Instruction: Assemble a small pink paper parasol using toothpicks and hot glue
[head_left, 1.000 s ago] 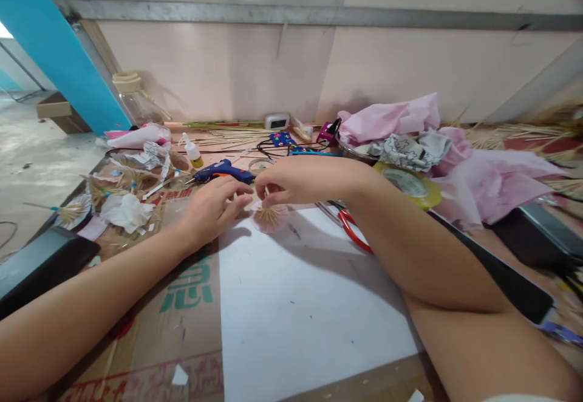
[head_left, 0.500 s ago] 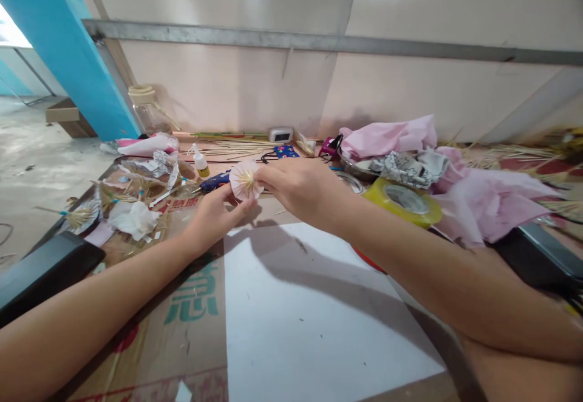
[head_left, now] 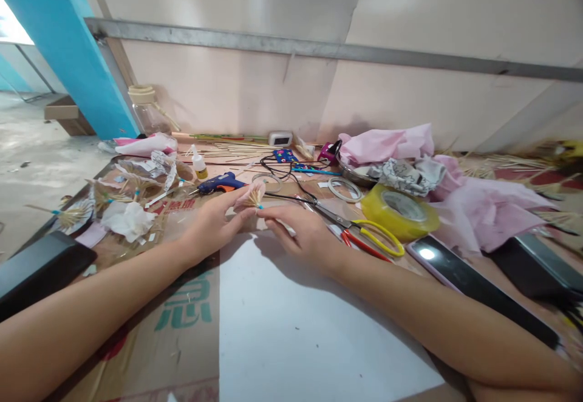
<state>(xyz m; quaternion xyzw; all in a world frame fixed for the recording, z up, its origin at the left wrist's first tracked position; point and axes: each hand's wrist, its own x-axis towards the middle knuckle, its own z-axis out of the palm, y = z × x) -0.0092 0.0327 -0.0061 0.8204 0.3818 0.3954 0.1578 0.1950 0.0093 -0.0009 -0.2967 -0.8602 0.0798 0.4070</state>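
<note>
My left hand (head_left: 216, 220) pinches a small fan (head_left: 251, 197), made of pale thin ribs with pinkish-white paper, between thumb and fingers. Blue binding wraps the narrow end of its ribs, which points right. Beside that bound end, the index fingertip of my right hand (head_left: 303, 238) touches or nearly touches it. The right thumb sits lower, apart from the index finger, and no object shows between them. Both hands are above the far edge of a white sheet (head_left: 291, 329) on cardboard.
Scissors (head_left: 378, 238) with yellow and red handles lie right of my hand, near a yellow tape roll (head_left: 401, 211) and a phone (head_left: 483, 289). A blue glue gun (head_left: 221, 182) and a small bottle (head_left: 199, 164) lie beyond. More ribbed fans (head_left: 75, 215) sit left.
The fan has turned from facing me to a tilted side view, showing its blue-bound end. My right hand has moved down from its top, uncovering the scissors and phone.
</note>
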